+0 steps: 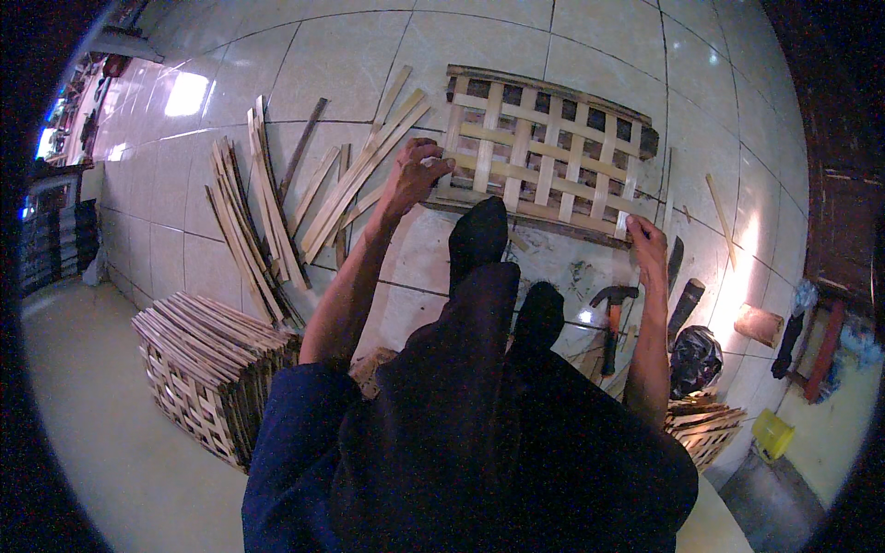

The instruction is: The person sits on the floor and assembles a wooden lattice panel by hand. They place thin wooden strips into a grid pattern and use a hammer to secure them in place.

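At the far left, a tall stack of woven slat panels (205,355) stands on the pale floor (78,369). Behind it, on glossy tiles (604,37), a long bundle of split strips (241,230) fans out, with more loose pale strips (364,180) lying at angles to its right, close to the left forearm.

The left hand (419,175) is at the left edge of an open-weave panel (547,152), its thumb and fingers narrowed on the slat ends there. The panel lies flat on the tiles just beyond the person's feet, its pale strips crossing over and under, with dark wooden bars (553,90) along its far and near edges. Two dark-covered feet (477,241) point toward it, the left one reaching its near edge.

The right hand (648,241) is at the panel's near right corner, thumb and fingertips pinched together on a whitish strip end (622,224). Beside the right forearm lies a claw hammer (613,323) with an orange and black handle. Farther right are a dark-handled blade (686,304), a black plastic bag (697,359), a smaller pile of woven slats (705,426), a wooden block (759,325) and a yellow container (772,435).
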A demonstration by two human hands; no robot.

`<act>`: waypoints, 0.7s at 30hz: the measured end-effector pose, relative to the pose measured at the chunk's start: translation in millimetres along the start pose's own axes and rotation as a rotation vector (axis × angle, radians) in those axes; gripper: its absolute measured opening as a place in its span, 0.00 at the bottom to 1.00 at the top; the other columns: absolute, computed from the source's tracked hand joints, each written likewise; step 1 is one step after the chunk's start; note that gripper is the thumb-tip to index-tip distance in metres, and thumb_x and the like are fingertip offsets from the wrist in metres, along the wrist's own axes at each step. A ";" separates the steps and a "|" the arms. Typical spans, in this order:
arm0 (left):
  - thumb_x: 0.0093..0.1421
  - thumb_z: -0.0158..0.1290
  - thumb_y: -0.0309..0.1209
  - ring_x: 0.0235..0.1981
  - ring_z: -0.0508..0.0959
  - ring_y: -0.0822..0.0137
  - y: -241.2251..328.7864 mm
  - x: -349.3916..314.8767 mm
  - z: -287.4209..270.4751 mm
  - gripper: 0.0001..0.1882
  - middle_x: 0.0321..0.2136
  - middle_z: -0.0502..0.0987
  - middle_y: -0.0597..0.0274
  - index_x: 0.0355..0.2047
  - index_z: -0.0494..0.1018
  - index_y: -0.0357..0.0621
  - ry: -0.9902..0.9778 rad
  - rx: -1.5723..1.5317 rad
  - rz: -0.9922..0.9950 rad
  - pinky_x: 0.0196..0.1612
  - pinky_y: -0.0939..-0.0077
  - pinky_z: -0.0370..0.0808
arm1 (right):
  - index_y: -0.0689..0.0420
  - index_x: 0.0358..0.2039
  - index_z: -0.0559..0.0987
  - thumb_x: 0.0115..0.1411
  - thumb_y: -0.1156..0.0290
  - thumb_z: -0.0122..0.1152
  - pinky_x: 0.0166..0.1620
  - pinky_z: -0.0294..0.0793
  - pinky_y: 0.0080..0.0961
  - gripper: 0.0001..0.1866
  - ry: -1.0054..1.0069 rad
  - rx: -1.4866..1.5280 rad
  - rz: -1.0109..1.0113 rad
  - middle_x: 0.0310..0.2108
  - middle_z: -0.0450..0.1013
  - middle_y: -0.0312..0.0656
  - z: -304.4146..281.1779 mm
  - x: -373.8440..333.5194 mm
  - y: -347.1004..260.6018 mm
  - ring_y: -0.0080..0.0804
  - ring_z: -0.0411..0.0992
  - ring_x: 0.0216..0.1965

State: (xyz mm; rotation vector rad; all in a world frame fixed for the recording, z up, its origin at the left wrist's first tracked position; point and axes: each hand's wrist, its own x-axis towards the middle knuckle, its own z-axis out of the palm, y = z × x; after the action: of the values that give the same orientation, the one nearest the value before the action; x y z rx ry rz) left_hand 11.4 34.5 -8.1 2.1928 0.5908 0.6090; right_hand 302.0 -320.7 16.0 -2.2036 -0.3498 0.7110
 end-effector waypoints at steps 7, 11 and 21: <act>0.48 0.63 0.33 0.47 0.72 0.50 -0.7 -5.6 1.8 0.18 0.43 0.74 0.52 0.40 0.77 0.45 0.012 -0.186 -0.268 0.48 0.60 0.72 | 0.61 0.45 0.79 0.60 0.57 0.60 0.44 0.68 0.19 0.21 -0.025 -0.022 -0.040 0.36 0.77 0.37 2.9 -2.8 -3.6 0.22 0.70 0.37; 0.47 0.65 0.36 0.52 0.70 0.51 15.3 -22.0 -7.0 0.32 0.52 0.68 0.47 0.53 0.69 0.44 -0.105 -0.024 -0.105 0.51 0.60 0.71 | 0.61 0.45 0.79 0.60 0.58 0.60 0.45 0.68 0.20 0.20 0.019 -0.070 -0.066 0.36 0.77 0.37 -3.2 -0.5 -1.2 0.22 0.70 0.38; 0.51 0.60 0.33 0.56 0.67 0.51 22.2 -25.5 -46.5 0.28 0.54 0.69 0.52 0.55 0.70 0.52 -0.431 0.168 0.155 0.58 0.60 0.66 | 0.60 0.46 0.78 0.59 0.57 0.60 0.46 0.66 0.20 0.21 0.023 0.007 -0.006 0.38 0.76 0.35 3.5 -1.8 -0.5 0.23 0.69 0.39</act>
State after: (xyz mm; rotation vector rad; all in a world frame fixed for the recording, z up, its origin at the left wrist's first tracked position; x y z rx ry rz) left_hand -31.2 32.0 30.6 2.4450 0.2523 0.1533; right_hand 298.4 -319.1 15.2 -2.2019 -0.3415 0.6824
